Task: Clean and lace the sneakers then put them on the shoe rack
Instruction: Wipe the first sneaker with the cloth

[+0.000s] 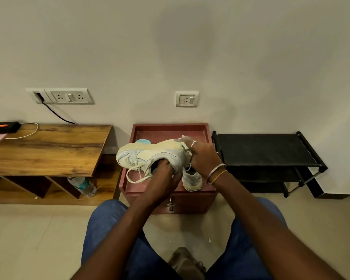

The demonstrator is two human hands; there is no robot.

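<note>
Held sneaker (150, 152): lifted on its side just above the red surface (170, 127), between the two hands.
Left hand (162, 178): comes up from below, fingers tucked into the shoe's opening and gripping its collar.
Right hand (204, 158): curled round the heel end at the shoe's right. A pale scrap shows at its fingertips, and I cannot tell what it is.
Long axis: runs left to right, roughly level.
Pointing: toe to the left, heel to the right. The yellowish sole is turned up and toward the wall, and the opening faces down toward the person.
Lace (136, 176): hangs in a loose loop below the shoe, left of the left hand.
Second sneaker (192, 179): lies on the red surface under the right wrist, near the front edge.
Blue item (143, 141): on the red surface behind the held sneaker, partly hidden.
Shoe rack (261, 148): black, just to the right of the red surface.
Wooden surface (49, 148): to the left, with a water bottle (83, 185) lying beneath it.
</note>
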